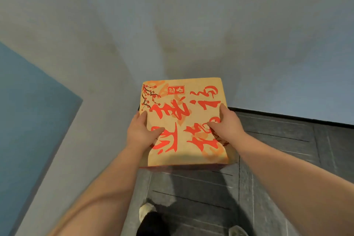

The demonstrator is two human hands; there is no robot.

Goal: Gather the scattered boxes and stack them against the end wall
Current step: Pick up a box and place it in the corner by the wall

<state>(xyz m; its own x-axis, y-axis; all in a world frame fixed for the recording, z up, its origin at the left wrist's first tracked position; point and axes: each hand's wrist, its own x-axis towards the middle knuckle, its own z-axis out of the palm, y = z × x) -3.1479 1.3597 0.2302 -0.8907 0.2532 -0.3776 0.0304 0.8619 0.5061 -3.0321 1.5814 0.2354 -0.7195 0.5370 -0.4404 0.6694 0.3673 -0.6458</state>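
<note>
A tan cardboard box (183, 113) with large red brush characters and plum blossoms on its top fills the middle of the head view. My left hand (142, 132) grips its left edge, thumb lying across the top. On the right edge my right hand (225, 122) holds it the same way, thumb on top. The box is up in front of the pale end wall (191, 25), its far edge close to the wall. Whatever is beneath the box is hidden.
A pale side wall with a blue panel (28, 111) runs along the left. Dark grey floor tiles (277, 149) meet a black skirting line at the right. My two feet in light shoes (146, 210) stand just below the box.
</note>
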